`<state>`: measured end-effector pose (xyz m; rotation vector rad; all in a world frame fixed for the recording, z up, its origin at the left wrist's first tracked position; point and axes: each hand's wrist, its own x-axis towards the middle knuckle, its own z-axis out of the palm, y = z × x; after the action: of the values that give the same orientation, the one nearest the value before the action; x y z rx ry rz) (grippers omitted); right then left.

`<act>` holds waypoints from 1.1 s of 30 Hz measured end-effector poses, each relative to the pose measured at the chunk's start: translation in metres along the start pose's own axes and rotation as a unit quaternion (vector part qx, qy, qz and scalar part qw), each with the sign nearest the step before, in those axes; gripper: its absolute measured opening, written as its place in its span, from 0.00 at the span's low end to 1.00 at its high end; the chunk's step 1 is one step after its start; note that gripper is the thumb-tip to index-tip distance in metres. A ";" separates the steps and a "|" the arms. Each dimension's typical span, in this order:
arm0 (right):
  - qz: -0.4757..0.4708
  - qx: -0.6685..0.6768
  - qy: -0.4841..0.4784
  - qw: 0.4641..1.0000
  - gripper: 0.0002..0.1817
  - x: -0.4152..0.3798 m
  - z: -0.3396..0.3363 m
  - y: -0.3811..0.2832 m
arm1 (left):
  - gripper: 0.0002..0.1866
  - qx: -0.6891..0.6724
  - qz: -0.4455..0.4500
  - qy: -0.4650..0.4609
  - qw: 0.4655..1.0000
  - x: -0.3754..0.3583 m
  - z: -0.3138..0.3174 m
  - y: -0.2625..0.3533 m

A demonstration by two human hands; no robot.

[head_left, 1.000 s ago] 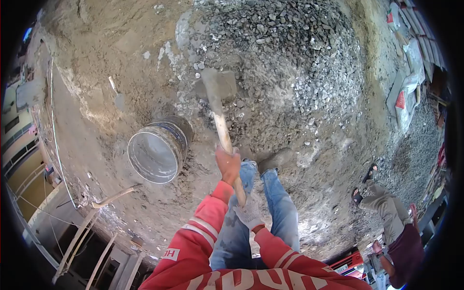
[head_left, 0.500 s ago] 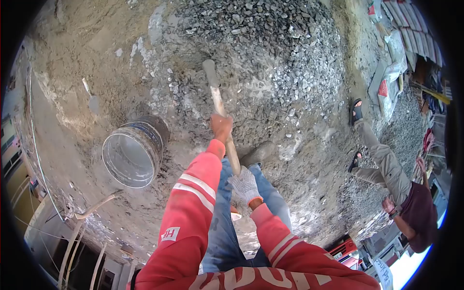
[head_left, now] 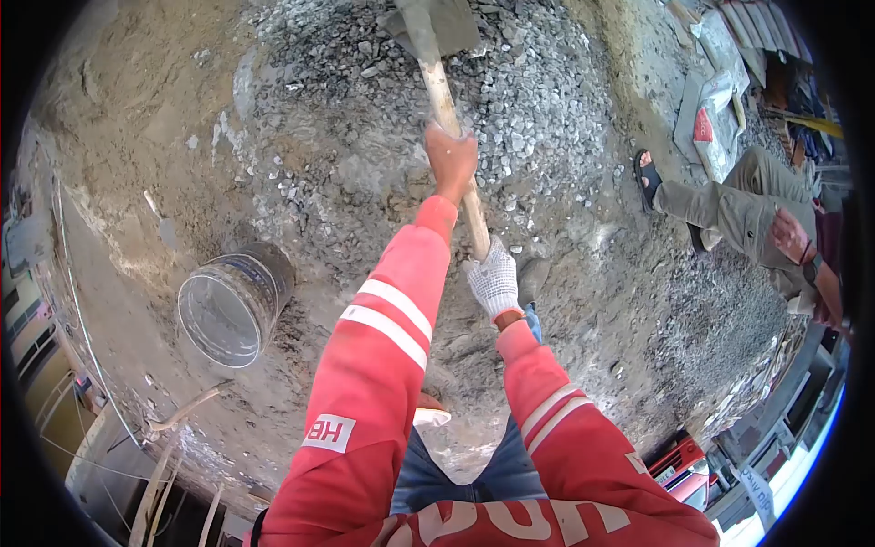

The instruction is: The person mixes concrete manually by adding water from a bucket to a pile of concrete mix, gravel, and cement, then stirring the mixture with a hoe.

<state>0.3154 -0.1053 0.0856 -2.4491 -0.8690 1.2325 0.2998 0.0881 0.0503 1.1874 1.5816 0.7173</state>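
A shovel with a wooden handle [head_left: 441, 96] reaches away from me, its grey metal blade [head_left: 453, 27] lying at the gravel pile [head_left: 538, 87] near the top of the view. My bare left hand [head_left: 451, 157] is wrapped round the middle of the handle. Closer to my body, my right hand [head_left: 494, 278], in a white knitted glove, grips the rear end of the same handle. Both forearms are stretched forward in red sleeves with white stripes.
A grey bucket [head_left: 269, 273] stands on the ground at the left, with a small trowel [head_left: 167, 232] beyond it. A person in khaki trousers [head_left: 743, 214] is at the right, near white sacks [head_left: 720, 96]. Bent branches [head_left: 187, 408] lie at the lower left.
Both hands and the shovel have moved forward and to the right, bringing the blade to the gravel. The person at the right has shifted, with legs now closer together.
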 end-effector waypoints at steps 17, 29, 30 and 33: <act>0.020 0.100 -0.060 0.993 0.34 -0.129 -0.072 0.138 | 0.16 0.055 -0.043 0.004 0.998 -0.209 0.049 0.034; 0.093 0.060 -0.088 0.990 0.30 -0.033 -0.016 0.164 | 0.16 0.134 -0.211 -0.136 0.959 -0.093 0.149 -0.155; 0.061 0.021 -0.083 0.994 0.29 -0.059 -0.004 0.165 | 0.12 0.105 -0.220 -0.078 0.967 -0.120 0.130 -0.140; 0.092 0.000 -0.127 0.988 0.31 -0.136 -0.007 0.164 | 0.16 0.128 -0.269 -0.111 0.948 -0.183 0.083 -0.179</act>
<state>0.3231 -0.3180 0.0986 -2.4526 -0.7152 1.6373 0.3210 -0.1527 -0.0678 0.9077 1.7294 0.0213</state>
